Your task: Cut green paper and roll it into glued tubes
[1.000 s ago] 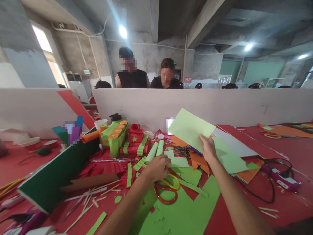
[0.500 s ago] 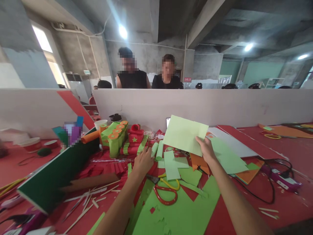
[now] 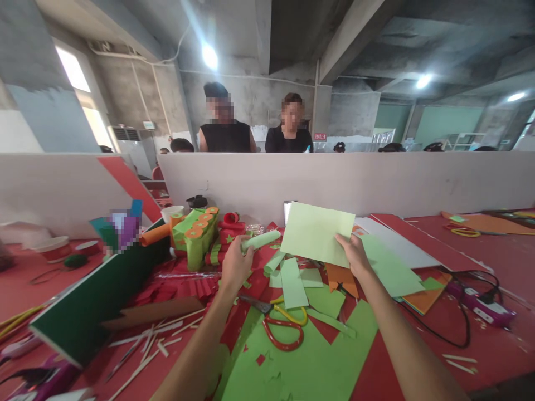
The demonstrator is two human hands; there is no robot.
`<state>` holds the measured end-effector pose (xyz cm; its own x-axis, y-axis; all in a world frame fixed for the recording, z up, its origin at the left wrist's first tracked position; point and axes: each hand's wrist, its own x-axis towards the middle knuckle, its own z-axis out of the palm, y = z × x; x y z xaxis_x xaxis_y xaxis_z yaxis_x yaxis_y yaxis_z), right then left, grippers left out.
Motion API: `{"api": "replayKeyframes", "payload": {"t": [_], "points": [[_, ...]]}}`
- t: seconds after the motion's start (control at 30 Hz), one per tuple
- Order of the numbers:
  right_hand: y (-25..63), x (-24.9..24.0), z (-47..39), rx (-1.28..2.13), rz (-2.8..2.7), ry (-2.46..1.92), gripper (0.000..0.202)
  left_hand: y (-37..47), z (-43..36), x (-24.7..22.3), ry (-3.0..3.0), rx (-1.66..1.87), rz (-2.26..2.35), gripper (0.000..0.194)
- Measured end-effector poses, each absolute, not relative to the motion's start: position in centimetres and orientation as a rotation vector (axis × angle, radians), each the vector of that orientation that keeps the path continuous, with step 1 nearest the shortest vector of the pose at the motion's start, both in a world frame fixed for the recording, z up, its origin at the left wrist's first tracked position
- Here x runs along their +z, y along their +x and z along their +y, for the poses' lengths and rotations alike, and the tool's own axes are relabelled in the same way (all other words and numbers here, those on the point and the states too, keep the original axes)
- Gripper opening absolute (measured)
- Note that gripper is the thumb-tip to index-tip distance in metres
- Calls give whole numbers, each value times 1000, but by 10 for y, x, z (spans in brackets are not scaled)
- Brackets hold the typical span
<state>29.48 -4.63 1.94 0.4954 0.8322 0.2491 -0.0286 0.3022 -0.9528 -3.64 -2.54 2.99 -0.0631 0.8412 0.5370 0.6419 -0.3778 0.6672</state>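
My right hand (image 3: 355, 255) pinches the right edge of a pale green sheet of paper (image 3: 317, 231), held up over the table. In my left hand (image 3: 236, 264) is a light green paper roll (image 3: 262, 239), gripped at its left end and pointing right. A second green paper roll (image 3: 275, 262) lies just below it. Beneath the sheet, pale green paper strips (image 3: 293, 282) cross each other. Closer to me, scissors (image 3: 284, 333) with red and yellow handles rest on a large green sheet (image 3: 301, 367).
Left of my hands stand green-and-orange paper cylinders (image 3: 196, 239) beside red paper bundles. A dark green board (image 3: 104, 295) leans at the left, with wooden sticks (image 3: 146, 356) nearby. A purple power strip (image 3: 485, 306) with a black cable lies right. A white partition (image 3: 355, 178) runs behind; people stand beyond.
My left hand has lifted one green roll off the table and drawn it slightly left. The pale green sheet in my right hand has dipped a little.
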Motion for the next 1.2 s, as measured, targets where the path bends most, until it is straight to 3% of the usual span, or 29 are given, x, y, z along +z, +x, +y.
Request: {"api": "replayKeyframes", "payload": {"t": [0.1, 0.33, 0.7, 1.0, 1.2], "points": [[301, 19, -45, 654, -859, -1167, 30, -41, -21, 31, 1686, 1629, 1300, 30], [298, 27, -58, 708, -953, -1230, 24, -38, -22, 35, 1213, 1709, 903, 40], [282, 22, -64, 1159, -1273, -1207, 30, -22, -36, 35, 1489, 1299, 938, 53], [277, 22, -72, 1248, -1531, -1061, 39, -16, -43, 37, 1483, 1242, 939, 52], [284, 8, -65, 1199, -1591, -1196, 50, -14, -47, 40, 1536, 1239, 930, 48]]}}
